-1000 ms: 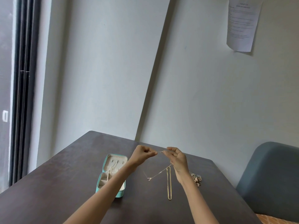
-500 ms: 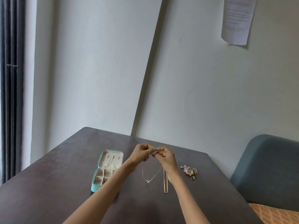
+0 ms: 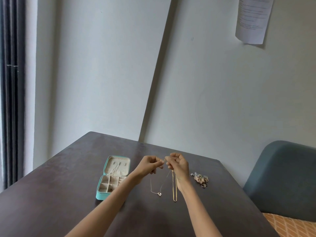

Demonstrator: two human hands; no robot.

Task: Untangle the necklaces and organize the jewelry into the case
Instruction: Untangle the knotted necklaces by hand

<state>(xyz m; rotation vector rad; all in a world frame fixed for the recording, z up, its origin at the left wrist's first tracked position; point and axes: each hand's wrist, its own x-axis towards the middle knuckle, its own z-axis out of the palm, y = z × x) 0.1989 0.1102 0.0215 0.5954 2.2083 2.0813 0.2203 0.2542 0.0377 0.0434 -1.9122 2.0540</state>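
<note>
Both hands [image 3: 165,165], now closer together at frame centre, pinch the silver chain [image 3: 156,189] beside the gold one [image 3: 174,187], clasp nearly sorted.

Dark brown worktop [image 3: 51,202] in front of me, its far corner pushed toward pale walls. Dark seam [image 3: 156,74] where the two walls meet, leaning in this view. Printed paper sheet [image 3: 253,19] fixed high on the right wall, lower edge curling. Dark curtain [image 3: 10,91] at far left. Grey-blue padded chair [image 3: 283,178] beside the worktop's right edge; orange patterned seat cushion [image 3: 290,226] below it.
</note>
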